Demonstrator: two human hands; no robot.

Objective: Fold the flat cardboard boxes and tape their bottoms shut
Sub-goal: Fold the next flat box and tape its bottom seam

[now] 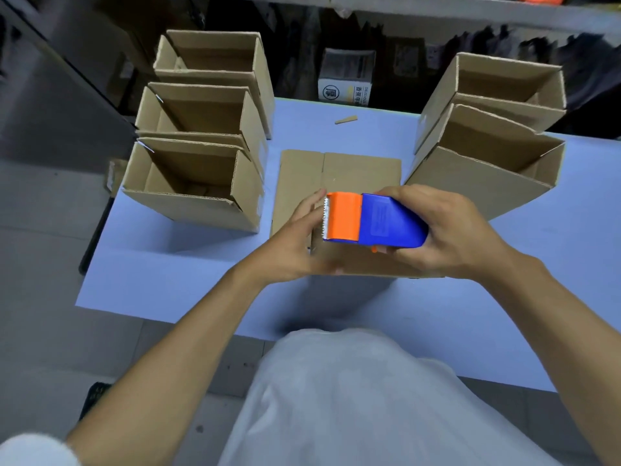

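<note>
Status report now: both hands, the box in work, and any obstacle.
Right hand grips tape dispenser. Left hand at its toothed end, grip unclear. Box underneath, bottom up, seam untaped. Nothing in the way.

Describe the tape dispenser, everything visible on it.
The tape dispenser is a handheld plastic-looking tool: blue body with a faint embossed label panel, orange front housing, and a serrated metal-looking cutter along its left-pointing edge. A small orange part pokes out underneath. It lies roughly level above the box being taped at the middle of the blue table. The right hand grips the blue end; the left hand has its fingers at the cutter end. No tape roll or strip is discernible.
</note>
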